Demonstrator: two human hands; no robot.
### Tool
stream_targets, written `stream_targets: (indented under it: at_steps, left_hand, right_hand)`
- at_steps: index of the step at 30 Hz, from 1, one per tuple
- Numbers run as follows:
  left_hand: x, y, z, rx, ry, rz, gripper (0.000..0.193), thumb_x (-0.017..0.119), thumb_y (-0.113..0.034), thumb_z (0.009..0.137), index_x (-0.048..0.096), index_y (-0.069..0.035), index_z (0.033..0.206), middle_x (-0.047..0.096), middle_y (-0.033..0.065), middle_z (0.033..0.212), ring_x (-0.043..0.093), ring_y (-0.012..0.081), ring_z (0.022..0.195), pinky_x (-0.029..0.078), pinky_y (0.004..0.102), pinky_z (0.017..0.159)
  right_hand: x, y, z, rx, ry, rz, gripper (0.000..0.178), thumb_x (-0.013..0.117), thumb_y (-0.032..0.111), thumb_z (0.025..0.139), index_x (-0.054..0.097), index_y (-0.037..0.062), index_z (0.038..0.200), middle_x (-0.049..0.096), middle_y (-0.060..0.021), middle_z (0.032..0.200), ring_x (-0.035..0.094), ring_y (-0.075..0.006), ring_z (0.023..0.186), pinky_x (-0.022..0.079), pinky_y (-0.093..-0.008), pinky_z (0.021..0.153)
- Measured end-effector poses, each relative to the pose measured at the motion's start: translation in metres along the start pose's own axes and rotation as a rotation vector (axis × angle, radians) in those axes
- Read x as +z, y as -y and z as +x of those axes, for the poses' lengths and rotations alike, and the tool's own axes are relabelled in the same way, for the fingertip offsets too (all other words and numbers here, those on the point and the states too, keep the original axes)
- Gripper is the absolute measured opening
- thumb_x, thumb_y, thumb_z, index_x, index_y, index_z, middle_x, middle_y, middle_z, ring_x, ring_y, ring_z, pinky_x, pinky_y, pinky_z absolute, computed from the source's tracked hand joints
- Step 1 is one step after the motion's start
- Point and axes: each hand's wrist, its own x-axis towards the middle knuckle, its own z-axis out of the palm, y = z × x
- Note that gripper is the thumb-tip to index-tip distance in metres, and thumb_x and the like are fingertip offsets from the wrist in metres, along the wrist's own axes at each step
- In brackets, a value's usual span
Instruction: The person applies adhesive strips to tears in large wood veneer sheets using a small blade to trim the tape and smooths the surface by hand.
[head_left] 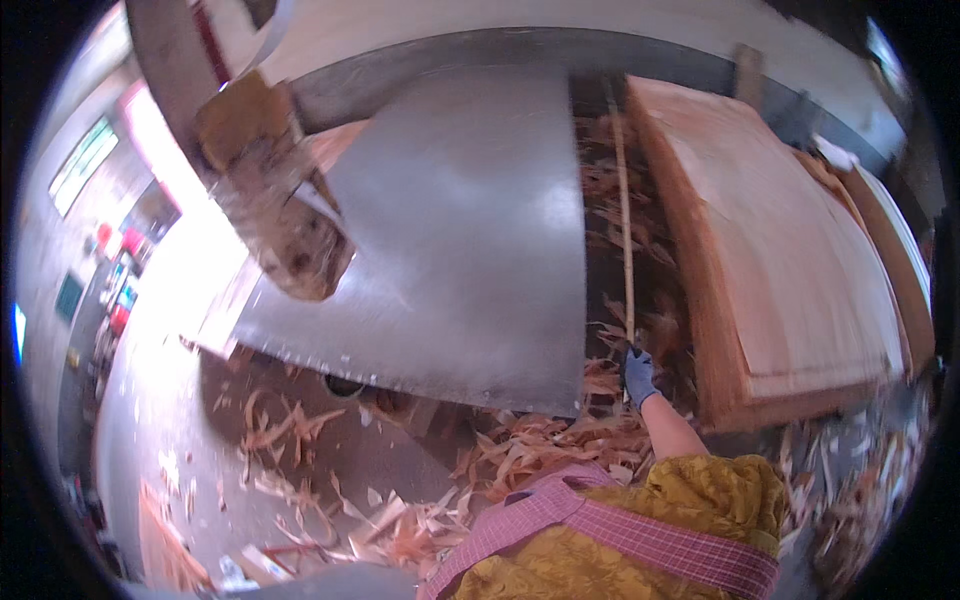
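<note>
My right hand [639,376], in a blue-grey glove, is closed around the near end of a long thin pole [625,210] that looks like bamboo. The pole stretches away from me along the gap between a smooth grey metal sheet [470,230] and a tall stack of thin wood sheets [800,240]. Torn wood veneer strips [560,445] lie in the gap and in a heap by the near edge of the metal sheet. My left hand does not show.
A worn wooden block [290,220] wrapped in clear film hangs over the metal sheet's left part. More veneer scraps [290,430] litter the floor at left, and others [860,480] at lower right. Upright boards [895,260] stand beyond the stack. Bright light washes out the far left.
</note>
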Motion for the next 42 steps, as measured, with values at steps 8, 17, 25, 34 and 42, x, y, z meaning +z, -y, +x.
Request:
stream_targets:
  at_steps: [8,17,25,34,42]
  left_hand:
    - [0.018,-0.199,0.089,0.342,0.515,-0.428,0.026,0.058,-0.030,0.096,0.065,-0.004,0.099,0.065,0.0025,0.086,0.060,0.0128,0.076,0.049,0.0307,0.067]
    - [0.067,-0.418,0.071,0.247,0.494,-0.744,0.029,0.058,-0.035,0.097,0.059,-0.006,0.096,0.061,0.0066,0.082,0.058,0.0207,0.063,0.050,0.0345,0.056]
    - [0.041,-0.423,0.184,0.442,-0.259,-0.199,0.039,0.064,-0.017,0.088,0.049,0.001,0.120,0.059,0.0108,0.094,0.060,0.0214,0.072,0.049,0.0352,0.057]
    - [0.117,-0.587,0.118,0.316,-0.665,0.635,0.057,0.061,-0.019,0.086,0.042,-0.006,0.139,0.047,0.0186,0.137,0.042,0.0357,0.130,0.038,0.0530,0.103]
    - [0.162,-0.711,0.273,0.590,-0.864,0.481,0.055,0.063,-0.005,0.081,0.047,-0.005,0.134,0.045,0.0178,0.139,0.040,0.0363,0.131,0.034,0.0499,0.107]
  right_hand:
    - [-0.006,0.032,-0.196,-0.368,0.151,-0.266,0.028,0.051,0.029,0.097,0.068,0.0098,0.107,0.067,-0.0144,0.081,0.062,-0.0286,0.064,0.048,-0.0408,0.059]
    - [-0.008,0.088,-0.268,-0.341,0.684,0.125,0.037,0.044,0.037,0.100,0.064,0.0102,0.116,0.069,-0.0183,0.099,0.066,-0.0323,0.085,0.052,-0.0424,0.076]
    - [-0.123,-0.046,-0.130,-0.214,0.699,-0.114,0.048,0.045,0.049,0.097,0.063,0.0101,0.118,0.067,-0.0211,0.103,0.065,-0.0370,0.092,0.049,-0.0464,0.083]
    - [-0.181,-0.080,0.105,-0.072,0.686,-0.146,0.047,0.047,0.053,0.097,0.066,0.0098,0.101,0.068,-0.0103,0.077,0.068,-0.0211,0.069,0.052,-0.0386,0.066]
    - [-0.113,-0.031,0.317,-0.370,0.670,-0.115,0.024,0.048,0.025,0.099,0.060,0.0095,0.114,0.066,-0.0159,0.096,0.065,-0.0356,0.077,0.052,-0.0467,0.067]
